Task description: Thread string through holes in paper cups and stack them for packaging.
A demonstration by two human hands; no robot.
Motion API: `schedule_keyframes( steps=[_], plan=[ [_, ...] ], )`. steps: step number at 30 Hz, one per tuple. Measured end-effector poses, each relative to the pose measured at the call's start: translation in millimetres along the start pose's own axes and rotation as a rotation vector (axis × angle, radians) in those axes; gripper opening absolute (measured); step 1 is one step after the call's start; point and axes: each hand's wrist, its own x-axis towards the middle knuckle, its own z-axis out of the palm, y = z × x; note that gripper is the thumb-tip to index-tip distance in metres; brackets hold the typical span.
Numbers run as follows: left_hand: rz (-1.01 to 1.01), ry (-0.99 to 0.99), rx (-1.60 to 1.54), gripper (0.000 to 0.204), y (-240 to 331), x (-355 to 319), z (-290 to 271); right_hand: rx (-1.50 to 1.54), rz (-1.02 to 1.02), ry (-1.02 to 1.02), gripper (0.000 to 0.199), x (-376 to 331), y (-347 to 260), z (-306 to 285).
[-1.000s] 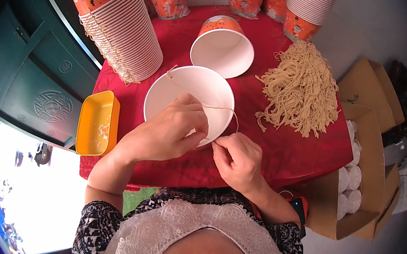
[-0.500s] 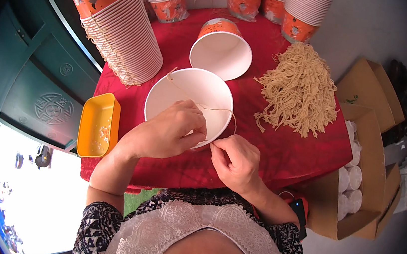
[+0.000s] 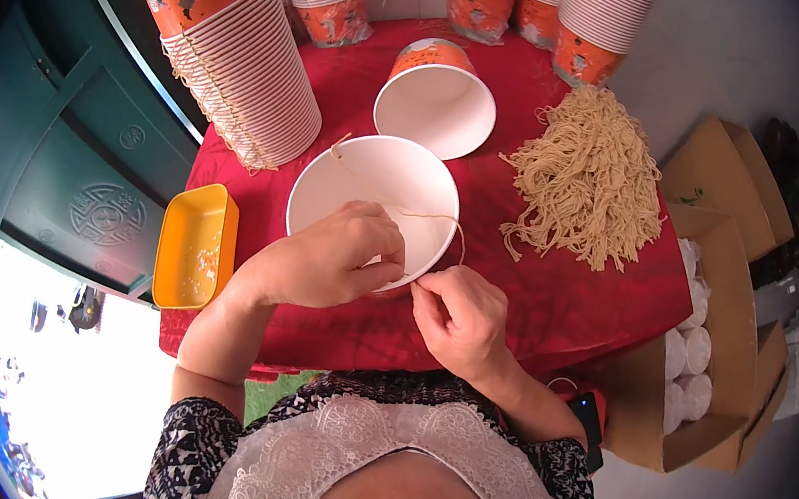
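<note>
A white-lined paper bucket (image 3: 350, 167) stands mouth up in front of me, with a thin beige string (image 3: 433, 216) running across its mouth and over both sides of the rim. My left hand (image 3: 335, 254) reaches over the near rim, its curled fingers inside the bucket; what they pinch is hidden. Outside the same rim, my right hand (image 3: 460, 321) is closed in a pinch against the bucket wall, where the string's right end runs down to it. Behind lies another paper bucket (image 3: 436, 106) on its side, mouth toward me. A heap of beige strings (image 3: 590, 178) lies to the right.
A tall leaning stack of orange-patterned buckets (image 3: 243, 64) with strings along its side stands left. Below it sits a yellow tray (image 3: 196, 246) with small white bits. More bucket stacks (image 3: 597, 26) line the back of the red-covered table (image 3: 551, 306). Cardboard boxes (image 3: 720, 335) stand right.
Almost nothing differs. Both hands stay at the near rim, and my right hand's fingertips have shifted only very slightly.
</note>
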Motion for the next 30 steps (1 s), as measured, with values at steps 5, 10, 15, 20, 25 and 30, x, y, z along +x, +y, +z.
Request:
schedule_keyframes(
  steps=[5,10,15,20,25,30],
  plan=[
    [-0.112,0.196,-0.070,0.005,11,-6,5,-0.004,0.018,-0.012,0.018,0,0,-1],
    [-0.126,0.287,-0.275,0.009,24,-10,9,0.023,0.089,-0.058,0.015,-1,-1,-1],
    [-0.130,0.214,-0.454,0.015,15,-11,12,0.062,0.118,-0.069,0.014,2,-2,0],
    [-0.198,0.174,-0.749,0.010,10,-6,17,0.067,0.147,-0.109,0.011,2,-1,-4],
    [-0.301,0.170,-0.788,0.008,12,-2,17,0.195,0.429,-0.280,0.016,22,-10,-38],
    [-0.363,0.123,-0.810,0.008,13,1,12,0.254,0.278,-0.359,0.019,36,-2,-69]
  ],
)
